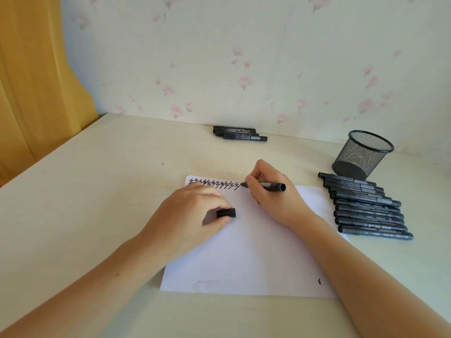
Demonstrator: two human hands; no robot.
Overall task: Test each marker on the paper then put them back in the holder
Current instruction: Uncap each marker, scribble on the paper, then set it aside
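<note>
The table (97, 191) has lots of bare room on its left side, and the paper (244, 259) lies flat near the front edge with a row of black zigzags (214, 184) along its top. By the wall sit four markers (240, 133), a long row of markers (366, 206) lies just right of the paper, and the mesh holder (361, 153) stands behind that row; nothing shows inside it. The right hand (275, 193) pinches an open marker (266, 186) with its tip at the end of the zigzags, and the left hand (190, 211) rests on the paper, pinching the cap (226, 213).
</note>
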